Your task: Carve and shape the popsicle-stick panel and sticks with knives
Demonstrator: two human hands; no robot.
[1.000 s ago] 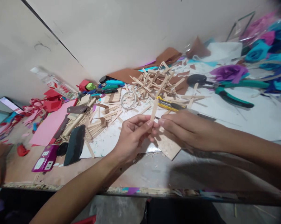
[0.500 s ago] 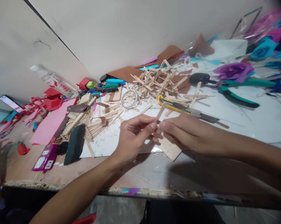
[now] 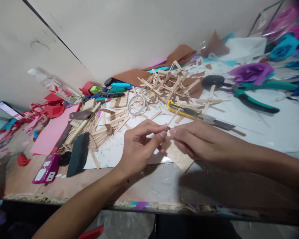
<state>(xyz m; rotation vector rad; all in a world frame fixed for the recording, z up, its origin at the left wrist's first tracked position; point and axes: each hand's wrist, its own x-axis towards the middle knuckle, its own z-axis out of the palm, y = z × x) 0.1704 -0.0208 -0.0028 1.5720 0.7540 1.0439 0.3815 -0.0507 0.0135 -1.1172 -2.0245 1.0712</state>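
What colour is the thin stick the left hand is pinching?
The stick is pale tan, like bare wood; see the head view.

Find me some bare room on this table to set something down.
Two patches are mostly bare: the white sheet between the green-handled pliers and the right forearm, and the lightly littered tabletop in front, between it and the left forearm. It is crowded beyond the left hand and right hand: stick pile, yellow cutter, and red scraps farther left.

Got a lit-up phone (image 3: pixel 9 111) far left, a clear bottle (image 3: pixel 57 88) by the wall (image 3: pixel 139 33), plus green-handled pliers (image 3: pixel 247 101) beside a purple flower (image 3: pixel 251 72).
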